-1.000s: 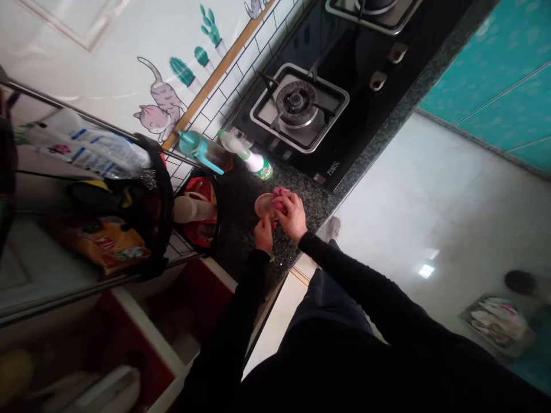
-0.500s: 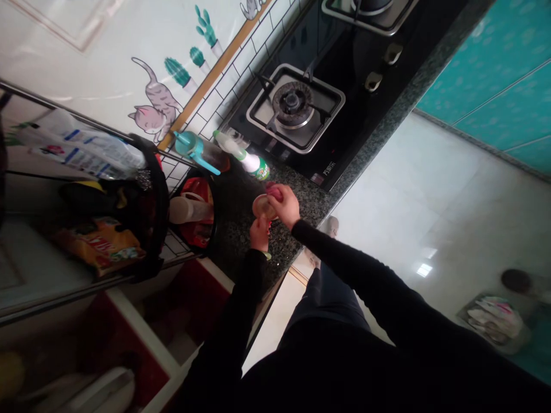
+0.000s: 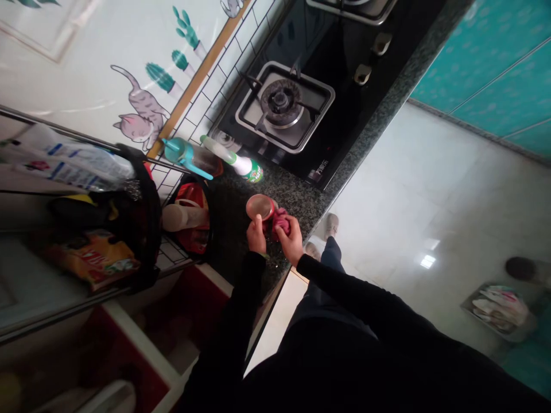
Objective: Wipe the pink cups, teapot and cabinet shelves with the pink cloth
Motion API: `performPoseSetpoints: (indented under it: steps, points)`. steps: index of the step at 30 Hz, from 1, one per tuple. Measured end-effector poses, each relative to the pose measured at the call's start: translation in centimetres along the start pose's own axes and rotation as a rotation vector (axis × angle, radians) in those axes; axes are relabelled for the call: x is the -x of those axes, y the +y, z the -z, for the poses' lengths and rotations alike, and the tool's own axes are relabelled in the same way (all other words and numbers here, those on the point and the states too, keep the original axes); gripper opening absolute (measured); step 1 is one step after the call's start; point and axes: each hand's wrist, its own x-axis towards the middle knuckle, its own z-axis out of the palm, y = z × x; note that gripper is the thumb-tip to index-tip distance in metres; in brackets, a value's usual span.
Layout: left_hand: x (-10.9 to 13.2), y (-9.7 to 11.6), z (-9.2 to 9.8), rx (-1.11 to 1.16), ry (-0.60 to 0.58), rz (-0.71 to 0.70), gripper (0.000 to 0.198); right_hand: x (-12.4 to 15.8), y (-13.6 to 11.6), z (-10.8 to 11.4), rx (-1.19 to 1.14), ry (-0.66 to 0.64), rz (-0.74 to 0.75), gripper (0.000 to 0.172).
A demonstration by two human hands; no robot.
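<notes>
My left hand (image 3: pixel 256 236) grips a round, peach-coloured lid or shallow dish (image 3: pixel 260 207) with a reddish rim, its thumb on the face. My right hand (image 3: pixel 293 241) is closed around a crumpled magenta cloth (image 3: pixel 279 223), which touches the lower edge of the round piece. Both hands are held just above a dark speckled granite countertop (image 3: pixel 232 223). A white bottle with a green label (image 3: pixel 247 167) stands a short way beyond them.
A black gas hob (image 3: pixel 279 106) lies beyond the counter. A teal-capped bottle (image 3: pixel 189 155) stands by the tiled wall. A wire rack (image 3: pixel 146 201) holds baskets, a snack bag and a cup. Red-and-white cabinetry (image 3: pixel 129 344) is below left. My feet (image 3: pixel 329 226) show on the tiled floor.
My right hand has drawn the cloth off the face of the round piece toward its lower edge. The round piece now shows more fully. The view has shifted slightly.
</notes>
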Motion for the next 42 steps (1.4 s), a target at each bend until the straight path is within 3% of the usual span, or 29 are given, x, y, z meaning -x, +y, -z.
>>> performPoseSetpoints:
  steps: [2, 4, 7, 8, 10, 12, 14, 17, 19, 21, 24, 26, 28, 30, 32, 35, 38, 42]
  points:
    - [0.2, -0.1, -0.2, 0.022, -0.013, -0.012, 0.073, -0.3, -0.5, 0.5, 0.003, 0.015, 0.07, 0.046]
    - [0.5, -0.2, -0.4, 0.021, -0.031, -0.029, 0.073, -1.6, -0.9, 0.4, 0.042, 0.011, 0.109, 0.048]
    - [1.0, -0.5, -0.2, -0.048, -0.024, -0.013, 0.07, -6.9, -1.1, 0.0, 0.095, 0.031, 0.074, 0.038]
    - [1.1, -0.7, -0.1, -0.066, -0.024, -0.004, 0.069, -9.3, -1.2, -0.1, 0.101, -0.04, 0.073, 0.035]
    - [1.3, -1.0, 0.1, -0.062, -0.034, -0.008, 0.067, -13.8, -1.3, 0.0, 0.121, -0.357, 0.091, 0.026]
    - [1.2, -1.2, 0.3, -0.04, -0.045, -0.028, 0.065, -16.4, -1.2, 0.2, 0.147, -0.594, 0.081, 0.024]
    - [1.0, -1.2, 0.3, -0.039, -0.037, -0.028, 0.063, -15.7, -0.9, 0.6, 0.162, -0.567, 0.08, 0.026]
    - [0.8, -0.8, 0.1, -0.032, -0.032, -0.02, 0.06, -10.3, 0.4, 1.4, 0.171, -0.247, 0.117, 0.038]
    - [0.8, -0.6, -0.1, 0.009, -0.047, -0.031, 0.058, -6.9, 1.3, 2.1, 0.151, -0.159, 0.163, 0.045]
    - [0.9, -0.4, -0.2, 0.025, -0.057, -0.022, 0.055, -6.2, 1.5, 2.6, 0.13, -0.134, 0.175, 0.046]
    - [1.2, -0.1, -0.2, -0.023, -0.064, 0.008, 0.05, -10.3, -0.1, 2.3, 0.149, -0.248, 0.172, 0.039]
    - [1.3, 0.1, -0.1, -0.034, -0.058, -0.003, 0.048, -13.9, -2.2, 1.5, 0.181, -0.451, 0.184, 0.032]
    - [1.4, 0.3, -0.2, -0.021, -0.031, -0.022, 0.048, -15.6, -4.3, 0.9, 0.232, -0.563, 0.216, 0.028]
    - [1.6, 0.3, -0.5, -0.001, 0.003, -0.028, 0.049, -14.5, -5.8, 0.9, 0.321, -0.498, 0.305, 0.029]
    - [1.7, 0.2, -0.7, 0.027, 0.014, -0.042, 0.048, -11.5, -6.4, 1.6, 0.425, -0.377, 0.431, 0.04]
    - [1.9, -0.1, -1.0, 0.043, -0.001, -0.107, 0.049, -7.9, -6.4, 2.9, 0.544, -0.433, 0.568, 0.039]
    - [2.1, -0.3, -1.5, 0.041, -0.006, -0.133, 0.046, -8.4, -6.6, 2.8, 0.631, -0.526, 0.643, 0.026]
    - [2.0, 0.0, -2.3, 0.077, 0.008, -0.147, 0.037, -10.3, -7.6, 1.3, 0.699, -0.526, 0.64, 0.028]
